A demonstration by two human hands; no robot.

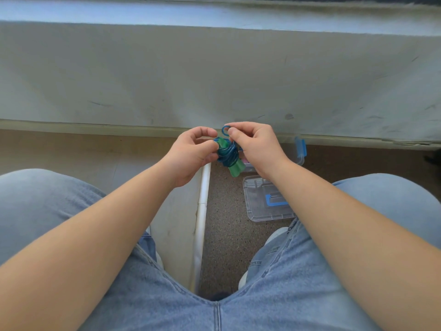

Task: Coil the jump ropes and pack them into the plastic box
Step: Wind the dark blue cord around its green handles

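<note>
As gripped, jump rope point(228, 156) steeply diagonal.

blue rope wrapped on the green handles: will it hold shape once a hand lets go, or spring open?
Probably springs some: the right hand pinches a stiff-looking free loop of the blue rope. The cord looks glossy, so likely slippery. The bundle seems light, held at the left hand's fingertips.

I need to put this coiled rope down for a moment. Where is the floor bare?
Bare: the speckled brown floor between the white strip and the clear plastic lid; also the pale floor left of the left hand. Crowded: under the right hand, around the clear plastic box.
</note>
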